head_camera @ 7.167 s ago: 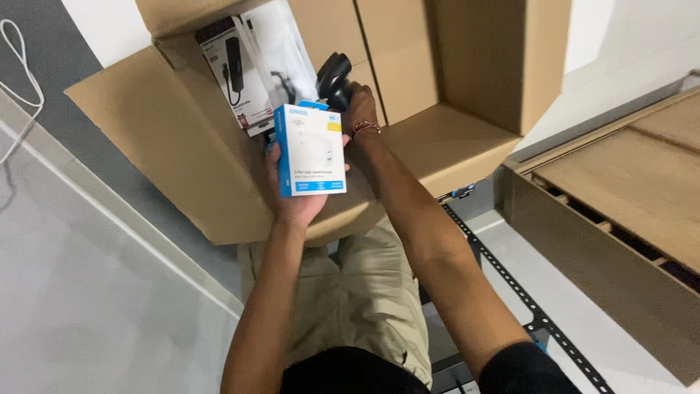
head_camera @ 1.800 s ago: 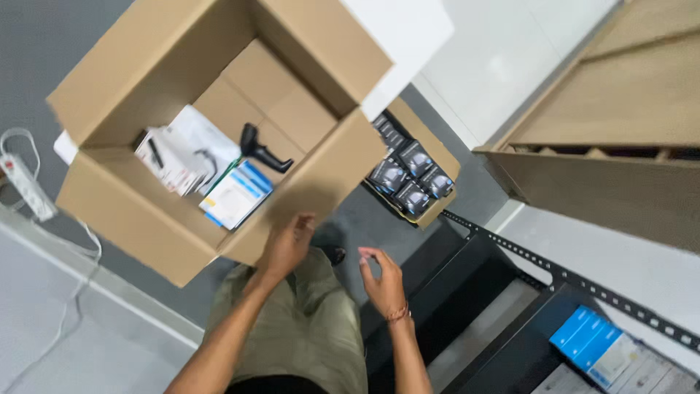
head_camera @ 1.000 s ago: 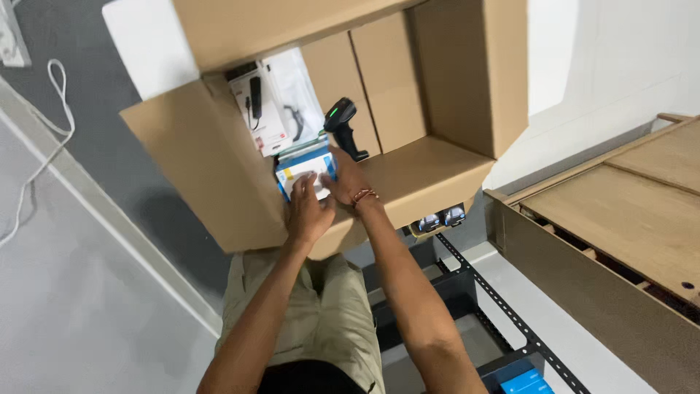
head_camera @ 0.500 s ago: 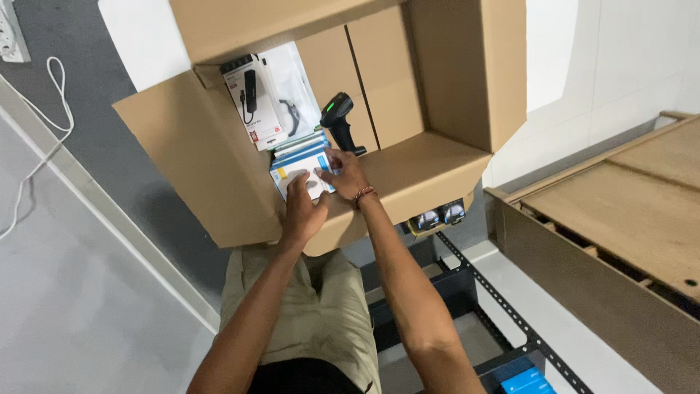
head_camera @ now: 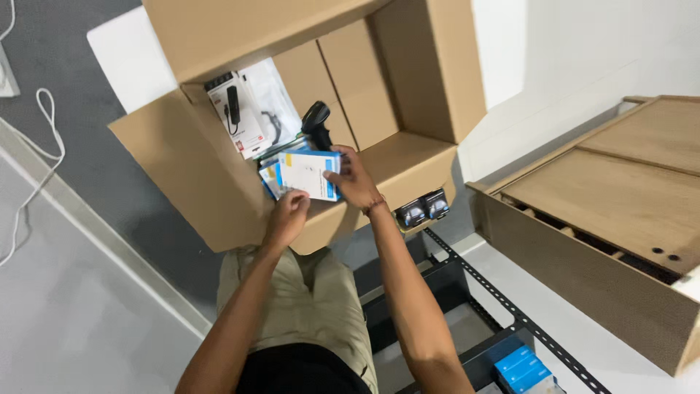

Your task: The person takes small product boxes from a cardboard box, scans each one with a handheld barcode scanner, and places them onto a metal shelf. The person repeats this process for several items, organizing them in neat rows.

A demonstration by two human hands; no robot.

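Observation:
Both hands reach into a large open cardboard box (head_camera: 182,175). My left hand (head_camera: 289,213) and my right hand (head_camera: 354,181) hold a small white and blue product box (head_camera: 309,174) from either side, just above other blue boxes (head_camera: 270,177) lying in the carton. A black handheld barcode scanner (head_camera: 316,121) stands behind it. Further back lies a white retail pack showing a black device (head_camera: 233,120), with a clear plastic bag (head_camera: 273,109) beside it.
A small open carton of dark packaged items (head_camera: 423,209) sits beside the big box. A black perforated metal rack frame (head_camera: 496,299) runs below, with blue boxes (head_camera: 523,366) at its lower end. A wooden crate (head_camera: 605,219) stands right. A white cable (head_camera: 33,175) lies left.
Half a second ago both hands pressed the blue box down among the others. Now the white and blue box is lifted and tilted, held between both hands.

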